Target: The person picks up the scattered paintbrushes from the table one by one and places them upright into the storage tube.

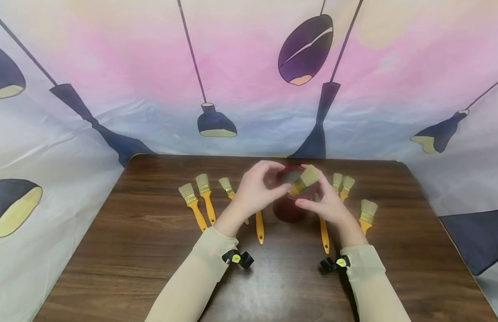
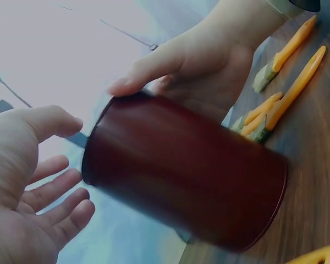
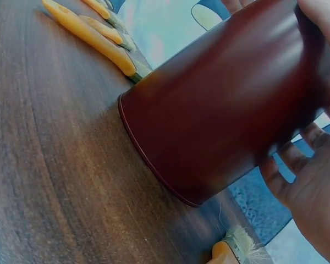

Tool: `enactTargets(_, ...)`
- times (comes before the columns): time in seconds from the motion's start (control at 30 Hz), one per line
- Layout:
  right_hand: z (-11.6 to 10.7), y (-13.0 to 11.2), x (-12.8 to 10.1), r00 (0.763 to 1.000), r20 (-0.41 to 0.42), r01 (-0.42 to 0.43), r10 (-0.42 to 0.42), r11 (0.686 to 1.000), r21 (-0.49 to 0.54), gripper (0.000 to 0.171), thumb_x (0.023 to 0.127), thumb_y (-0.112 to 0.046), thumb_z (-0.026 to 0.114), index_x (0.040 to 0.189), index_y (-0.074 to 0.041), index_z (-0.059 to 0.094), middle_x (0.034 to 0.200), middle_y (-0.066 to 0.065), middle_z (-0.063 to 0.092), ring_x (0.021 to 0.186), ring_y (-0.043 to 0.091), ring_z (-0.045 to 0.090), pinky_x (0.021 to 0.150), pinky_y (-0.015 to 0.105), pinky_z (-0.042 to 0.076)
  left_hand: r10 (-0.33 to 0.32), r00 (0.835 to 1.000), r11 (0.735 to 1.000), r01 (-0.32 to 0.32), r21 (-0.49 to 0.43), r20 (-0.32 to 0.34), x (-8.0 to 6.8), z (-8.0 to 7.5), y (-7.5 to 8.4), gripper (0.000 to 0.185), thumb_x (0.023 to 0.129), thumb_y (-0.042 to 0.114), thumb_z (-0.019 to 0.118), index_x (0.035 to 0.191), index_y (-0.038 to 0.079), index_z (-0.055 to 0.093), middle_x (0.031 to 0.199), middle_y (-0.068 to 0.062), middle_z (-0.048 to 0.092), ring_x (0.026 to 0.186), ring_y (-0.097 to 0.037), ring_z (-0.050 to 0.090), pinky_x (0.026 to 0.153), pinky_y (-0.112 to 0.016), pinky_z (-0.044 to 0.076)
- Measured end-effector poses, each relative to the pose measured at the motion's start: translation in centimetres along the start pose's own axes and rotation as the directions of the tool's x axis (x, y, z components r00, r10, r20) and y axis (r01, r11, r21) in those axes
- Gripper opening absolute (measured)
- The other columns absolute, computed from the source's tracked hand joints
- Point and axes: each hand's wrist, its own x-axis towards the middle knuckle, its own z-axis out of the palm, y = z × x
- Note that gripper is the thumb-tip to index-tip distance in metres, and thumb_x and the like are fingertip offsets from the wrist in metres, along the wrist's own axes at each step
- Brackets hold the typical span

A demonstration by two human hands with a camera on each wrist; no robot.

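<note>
Two hands meet over my red cup (image 1: 288, 210) at table (image 1: 112, 250) centre: right hand (image 1: 327, 201) pinches a brush (image 1: 304, 180) at its rim, left hand (image 1: 255, 188) hangs relaxed beside it. Further brushes (image 1: 200, 201) lie flat either side.

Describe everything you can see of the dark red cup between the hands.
The dark red cup is a smooth, glossy, straight-walled cylinder, possibly plastic or lacquered, standing upright on the brown wooden table among orange-handled paintbrushes. Its rim is partly hidden by the hands. The right hand curls its fingers around the upper wall and also holds a brush over the mouth. The left hand hovers at the rim; contact is unclear. Its inside is not visible.
</note>
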Motion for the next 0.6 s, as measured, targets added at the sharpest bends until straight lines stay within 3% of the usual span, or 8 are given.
enactTargets(0.2, 0.1, -0.1, 0.0, 1.0, 0.002, -0.001, 0.001, 0.999, 0.047, 0.094, 0.091, -0.008, 0.088, 0.168, -0.025, 0.037, 0.168, 0.016, 0.039, 0.146, 0.022, 0.043, 0.116, 0.02, 0.04, -0.116, 0.993, 0.993, 0.115, -0.024, -0.036, -1.5, -2.9, -0.9, 0.051, 0.093, 0.025, 0.088, 0.138, 0.01, 0.068, 0.13, -0.006, 0.073, 0.104, -0.025, 0.072, 0.087, -0.04, 0.063)
enactTargets(0.4, 0.2, -0.1, 0.0, 1.0, 0.005, 0.011, -0.011, 0.998, 0.069, 0.095, 0.091, -0.006, 0.087, 0.168, -0.025, 0.037, 0.167, 0.02, 0.039, 0.147, 0.023, 0.042, 0.117, 0.018, 0.038, -0.17, 0.979, 0.985, 0.168, -0.022, -0.115, -4.0, -6.8, -3.5, 0.055, 0.093, 0.018, 0.087, 0.14, 0.002, 0.065, 0.128, -0.013, 0.074, 0.108, -0.035, 0.073, 0.088, -0.052, 0.061)
enactTargets(0.5, 0.1, -0.2, -0.1, 1.0, 0.006, 0.007, -0.007, 0.998, 0.067, 0.094, 0.091, -0.008, 0.088, 0.168, -0.024, 0.036, 0.167, 0.017, 0.039, 0.148, 0.022, 0.041, 0.118, 0.019, 0.037, -0.204, 0.964, 0.976, 0.213, 0.037, -0.171, -5.4, -8.6, -5.0, 0.054, 0.093, 0.019, 0.086, 0.139, 0.003, 0.064, 0.127, -0.013, 0.075, 0.107, -0.036, 0.073, 0.087, -0.051, 0.061)
enactTargets(0.6, 0.1, -0.2, -0.1, 1.0, 0.006, 0.0, -0.001, 0.998, 0.057, 0.094, 0.091, -0.009, 0.088, 0.169, -0.024, 0.036, 0.168, 0.011, 0.04, 0.149, 0.021, 0.04, 0.12, 0.021, 0.035, -0.249, 0.945, 0.949, 0.282, 0.141, -0.212, -7.0, -10.3, -6.5, 0.053, 0.094, 0.022, 0.085, 0.14, 0.005, 0.064, 0.127, -0.014, 0.075, 0.105, -0.037, 0.073, 0.085, -0.049, 0.059)
